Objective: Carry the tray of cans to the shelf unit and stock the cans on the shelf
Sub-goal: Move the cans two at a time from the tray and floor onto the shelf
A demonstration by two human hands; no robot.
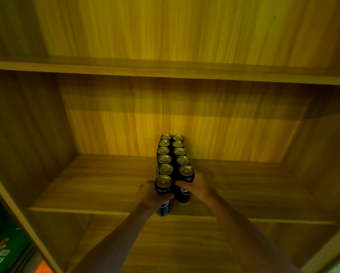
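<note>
Two rows of dark cans with gold tops (171, 152) stand on a wooden shelf board (98, 186), running from the back wall toward the front edge. My left hand (149, 194) is wrapped around the front can of the left row (163, 186), which stands at the board's front edge. My right hand (196, 186) grips the front can of the right row (185, 180) from its right side. The tray is not in view.
The shelf unit is wood, with another board above (165, 69) and a lower compartment below (165, 245). Side walls close the compartment left and right. Green cartons (5, 249) sit outside the unit at the lower left.
</note>
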